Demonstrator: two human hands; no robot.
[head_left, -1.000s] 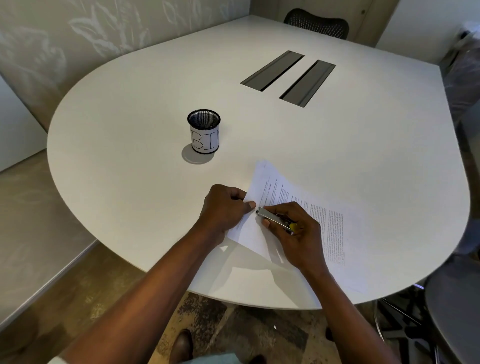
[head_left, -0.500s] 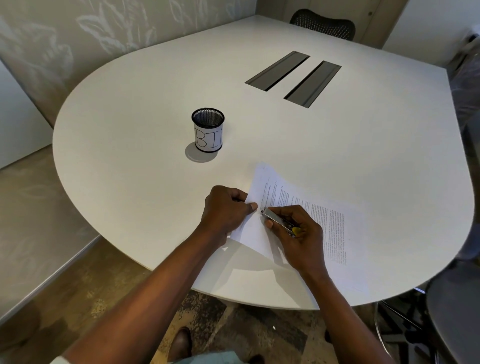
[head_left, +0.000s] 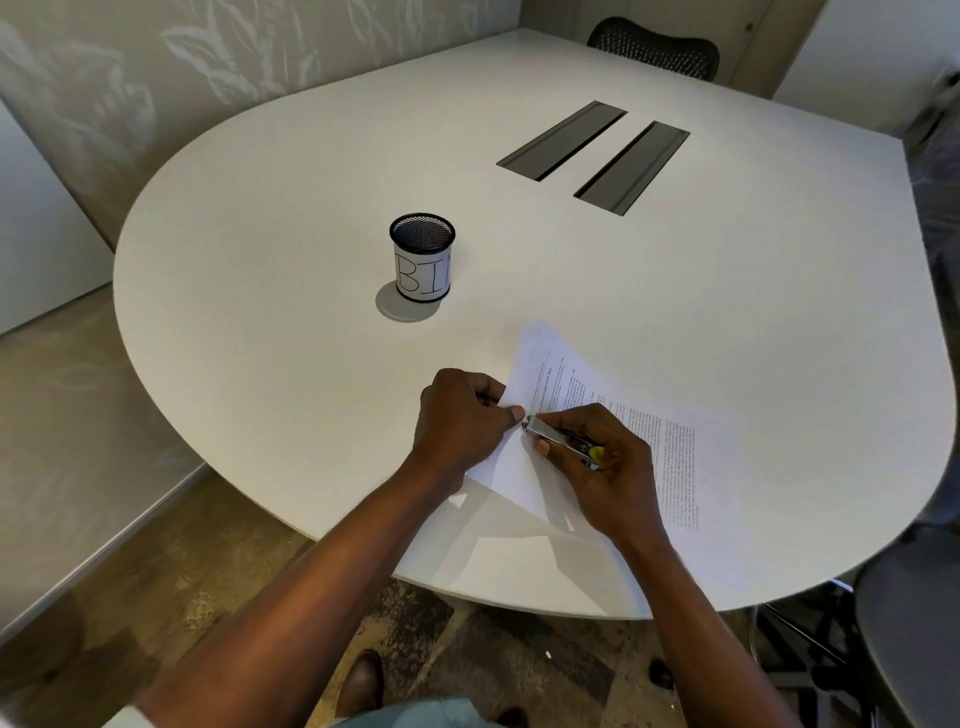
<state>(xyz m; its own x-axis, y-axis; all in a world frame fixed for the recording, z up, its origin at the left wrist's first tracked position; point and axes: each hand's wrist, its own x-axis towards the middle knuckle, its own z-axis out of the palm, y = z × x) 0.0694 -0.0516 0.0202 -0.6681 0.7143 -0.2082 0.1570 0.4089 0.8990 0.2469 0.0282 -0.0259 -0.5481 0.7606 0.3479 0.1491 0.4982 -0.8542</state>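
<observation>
The left hand (head_left: 462, 415) pinches the left edge of the printed sheets (head_left: 550, 358) on the table's (head_left: 311, 208) near side. The right hand (head_left: 608, 467) grips a slim metal tool (head_left: 558, 439), its tip beside that pinch. Best to keep the paper taut and lever gently, or it may tear

Printed white sheets (head_left: 670, 457) lie flat near the mesh cup (head_left: 422, 257). A slim silver tool (head_left: 556, 439), yellow-ended, slants across their left edge.
</observation>
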